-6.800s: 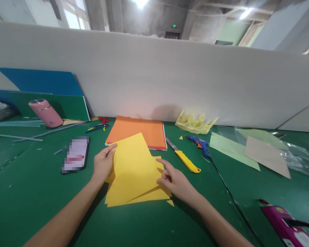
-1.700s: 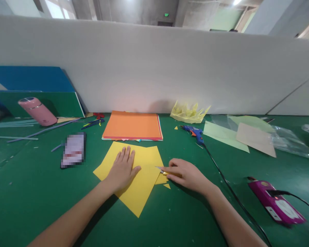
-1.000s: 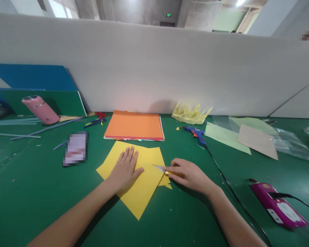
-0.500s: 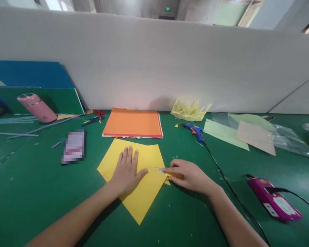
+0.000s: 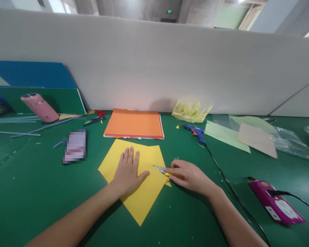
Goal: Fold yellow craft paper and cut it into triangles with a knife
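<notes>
A yellow sheet of paper with angled edges lies on the green table. My left hand rests flat on its middle with fingers spread. At the sheet's right edge, my right hand is closed around the yellow handle of a craft knife, partly hidden by the fingers. The knife's pointed blade reaches left over the paper, but I cannot tell whether it touches. A small yellow paper scrap shows beside the sheet under the right hand.
Beyond the sheet lies a stack of coloured paper. A pale yellow paper crown and a blue glue gun sit to its right. A purple power strip is at right; a phone and pink bottle are at left.
The knife's blade now reaches further left over the paper. My left hand stays flat on the sheet. The whole view has shifted slightly.
</notes>
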The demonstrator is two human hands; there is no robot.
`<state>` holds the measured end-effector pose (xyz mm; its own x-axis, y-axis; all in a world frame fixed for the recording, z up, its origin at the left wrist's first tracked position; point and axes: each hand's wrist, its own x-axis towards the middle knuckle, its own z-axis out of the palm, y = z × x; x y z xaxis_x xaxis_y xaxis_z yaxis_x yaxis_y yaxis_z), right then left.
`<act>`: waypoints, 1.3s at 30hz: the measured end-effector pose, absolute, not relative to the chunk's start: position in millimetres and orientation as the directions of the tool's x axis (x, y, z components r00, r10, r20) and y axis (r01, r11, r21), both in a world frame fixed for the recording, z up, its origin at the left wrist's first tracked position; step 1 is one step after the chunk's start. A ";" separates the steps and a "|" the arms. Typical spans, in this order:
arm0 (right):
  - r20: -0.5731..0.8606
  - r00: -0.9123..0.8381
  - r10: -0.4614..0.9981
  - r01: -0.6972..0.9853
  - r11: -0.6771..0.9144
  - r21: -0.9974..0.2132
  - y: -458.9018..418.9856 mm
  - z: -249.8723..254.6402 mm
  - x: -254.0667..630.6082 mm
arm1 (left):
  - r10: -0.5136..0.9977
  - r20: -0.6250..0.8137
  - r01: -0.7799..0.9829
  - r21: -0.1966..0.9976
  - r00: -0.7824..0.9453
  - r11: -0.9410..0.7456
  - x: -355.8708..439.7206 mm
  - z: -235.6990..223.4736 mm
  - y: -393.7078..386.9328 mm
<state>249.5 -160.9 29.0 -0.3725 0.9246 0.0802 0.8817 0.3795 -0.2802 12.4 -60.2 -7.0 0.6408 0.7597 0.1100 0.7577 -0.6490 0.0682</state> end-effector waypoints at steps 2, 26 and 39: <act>0.086 -0.376 0.923 0.883 0.385 -0.269 -159.8 29.5 247.3 | 0.765 0.094 0.762 0.070 0.637 -0.644 12.9 -6.0 -60.5; 0.104 -0.396 0.913 0.896 0.408 -0.176 -135.1 26.9 233.3 | 0.764 0.076 0.762 0.058 0.641 -0.645 14.8 1.0 -63.3; 0.072 -0.415 0.907 0.900 0.421 -0.115 -111.4 30.6 223.7 | 0.768 0.101 0.765 0.071 0.633 -0.640 13.9 -5.0 -62.4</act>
